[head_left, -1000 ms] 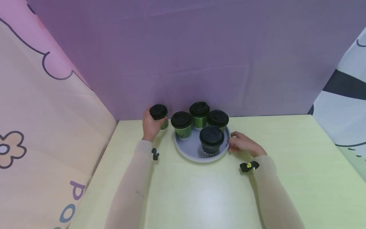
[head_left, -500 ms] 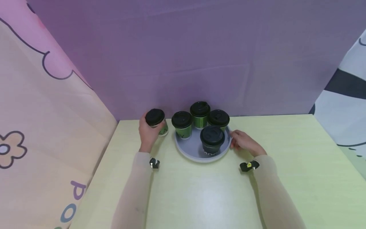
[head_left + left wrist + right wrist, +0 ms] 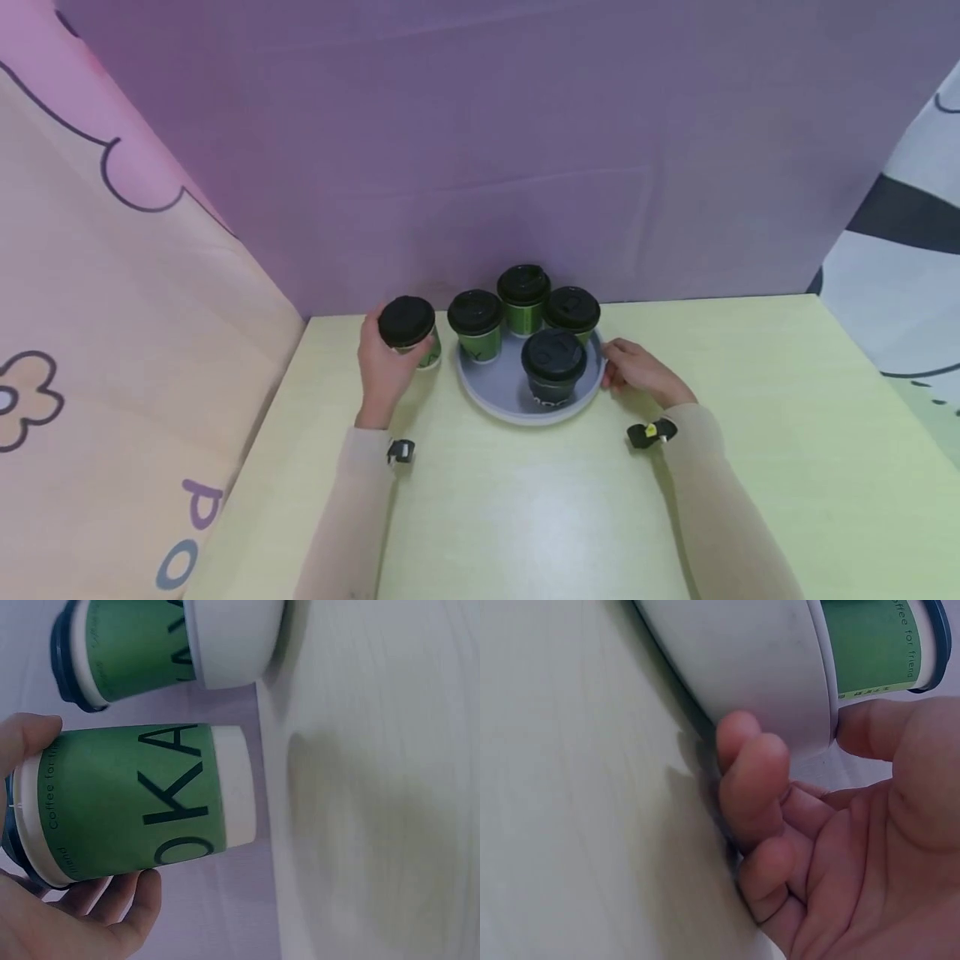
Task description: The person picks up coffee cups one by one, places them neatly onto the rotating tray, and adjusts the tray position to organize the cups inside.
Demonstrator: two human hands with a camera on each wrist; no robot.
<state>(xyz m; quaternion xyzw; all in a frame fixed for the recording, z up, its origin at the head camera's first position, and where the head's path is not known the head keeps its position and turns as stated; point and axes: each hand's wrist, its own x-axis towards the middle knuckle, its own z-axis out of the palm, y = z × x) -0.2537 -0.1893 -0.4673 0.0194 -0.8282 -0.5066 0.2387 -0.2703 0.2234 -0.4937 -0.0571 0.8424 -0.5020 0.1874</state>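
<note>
My left hand [image 3: 386,367] grips a green paper coffee cup [image 3: 127,802] with a black lid, thumb and fingers round it near the lid. The cup is upright, left of the round grey tray [image 3: 487,402], its white base close over the table. My right hand [image 3: 637,371] holds the tray's right side, thumb at the rim and fingers [image 3: 754,784] curled against the outer wall. On the tray stand a green cup [image 3: 480,343] at the left, another green cup [image 3: 523,318] at the back, a third green cup [image 3: 573,310] at the right and a dark cup [image 3: 553,379] in front.
The pale wooden table [image 3: 525,517] reaches back to a purple cloth wall [image 3: 480,167], close behind the tray. A printed cream curtain [image 3: 112,333] stands along the left side, and a white and black one [image 3: 900,275] along the right.
My left hand has drawn its cup toward me and slightly left, away from the back wall. My right hand and the tray with its cups have hardly moved.
</note>
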